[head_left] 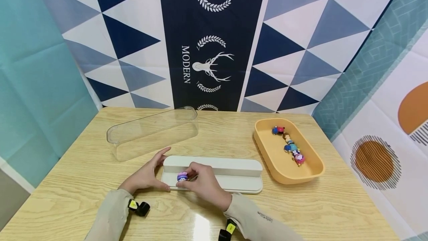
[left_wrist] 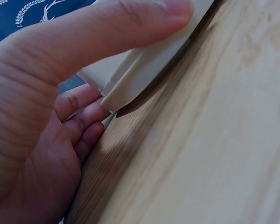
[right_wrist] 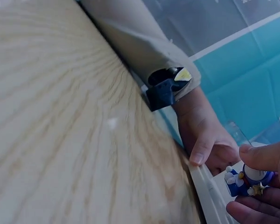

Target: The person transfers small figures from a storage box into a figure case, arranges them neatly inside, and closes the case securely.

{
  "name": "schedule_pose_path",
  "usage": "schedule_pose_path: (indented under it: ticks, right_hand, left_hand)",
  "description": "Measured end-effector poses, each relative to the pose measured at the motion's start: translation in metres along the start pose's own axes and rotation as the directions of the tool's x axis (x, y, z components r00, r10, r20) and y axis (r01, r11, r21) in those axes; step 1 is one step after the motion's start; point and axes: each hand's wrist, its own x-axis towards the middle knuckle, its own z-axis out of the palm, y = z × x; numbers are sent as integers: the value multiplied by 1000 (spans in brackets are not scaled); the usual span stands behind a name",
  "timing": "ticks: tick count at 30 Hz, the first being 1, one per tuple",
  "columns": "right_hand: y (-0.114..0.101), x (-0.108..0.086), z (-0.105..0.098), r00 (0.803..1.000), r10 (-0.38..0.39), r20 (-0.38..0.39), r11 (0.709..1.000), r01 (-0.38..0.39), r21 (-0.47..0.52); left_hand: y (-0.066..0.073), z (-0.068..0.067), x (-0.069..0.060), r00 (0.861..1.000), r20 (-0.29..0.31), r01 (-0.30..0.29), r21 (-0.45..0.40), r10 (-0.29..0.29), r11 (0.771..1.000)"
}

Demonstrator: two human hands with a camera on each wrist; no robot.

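Observation:
My right hand [head_left: 208,185] pinches a small figurine [head_left: 182,176] over the left part of a white stepped display base [head_left: 234,184]. In the right wrist view the figurine [right_wrist: 245,181] shows blue, white and purple parts and a gold star, held between thumb and fingers. My left hand [head_left: 147,176] grips the left end of the base, thumb at the front edge and fingers around the far corner. The left wrist view shows that thumb [left_wrist: 144,25] over the base's edge [left_wrist: 135,77]. Whether the figurine touches the base cannot be told.
An orange tray [head_left: 277,168] on the right holds several small figurines [head_left: 291,147] in a row. Behind the left hand lies a long clear plastic cover [head_left: 152,137]. A patterned cloth [head_left: 207,47] hangs along the back edge of the wooden table [head_left: 341,203].

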Motion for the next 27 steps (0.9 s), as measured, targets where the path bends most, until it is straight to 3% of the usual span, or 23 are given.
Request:
schedule_pose_path:
  ticks: [10, 15, 20, 23, 24, 27]
  right_hand:
    - [4, 2, 5, 999, -53, 5, 981, 53, -189]
    - [7, 3, 6, 995, -97, 9, 968, 96, -232]
    - [5, 3, 4, 991, -130, 44, 934, 137, -330]
    - [2, 3, 2, 985, -160, 72, 878, 175, -445]
    - [2, 3, 2, 980, -184, 81, 841, 199, -504]
    - [2, 3, 1, 950, -298, 87, 688, 278, -670]
  left_hand:
    - [0, 0, -1, 1000, 0, 25, 21, -25, 999]
    - [1, 1, -1, 1000, -2, 29, 28, -29, 999]
    - [2, 2, -1, 1000, -5, 30, 36, -30, 999]
    - [1, 2, -2, 1000, -7, 30, 47, -30, 998]
    - [0, 3, -2, 1000, -8, 30, 49, -30, 998]
    - [0, 4, -2, 999, -10, 31, 55, -31, 998]
